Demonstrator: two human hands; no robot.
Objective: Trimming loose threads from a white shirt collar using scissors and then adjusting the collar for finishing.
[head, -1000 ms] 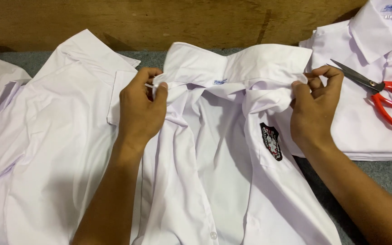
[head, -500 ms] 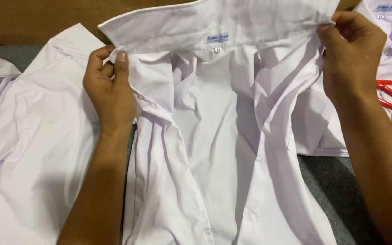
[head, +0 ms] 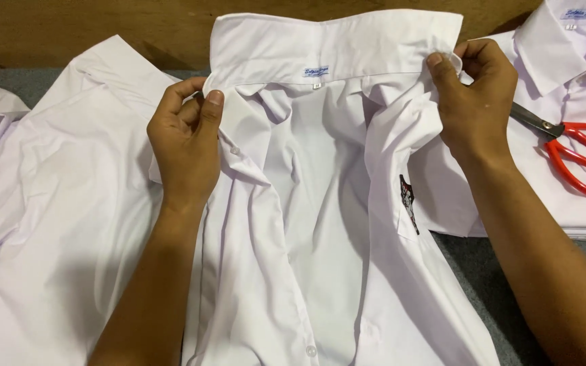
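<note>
A white collared shirt (head: pixel 320 224) hangs open in front of me, its collar (head: pixel 334 44) raised and spread flat with a small blue label at its middle. My left hand (head: pixel 186 139) pinches the collar's left end and the front placket. Over on the other side, my right hand (head: pixel 475 95) grips the collar's right end. A dark embroidered badge (head: pixel 408 200) shows on the shirt's chest pocket, below my right hand.
Another white shirt (head: pixel 55 203) lies spread on the left. A folded stack of white shirts (head: pixel 578 88) sits at the right, with red-handled scissors (head: pixel 578 152) on top. Grey table surface (head: pixel 503 285) shows at lower right; a wooden wall (head: pixel 69 27) runs behind.
The collar, folded down a second ago, was lifted and unfolded upward. Both hands moved apart with its ends, and the shirt front fell open so the badge turned edge-on.
</note>
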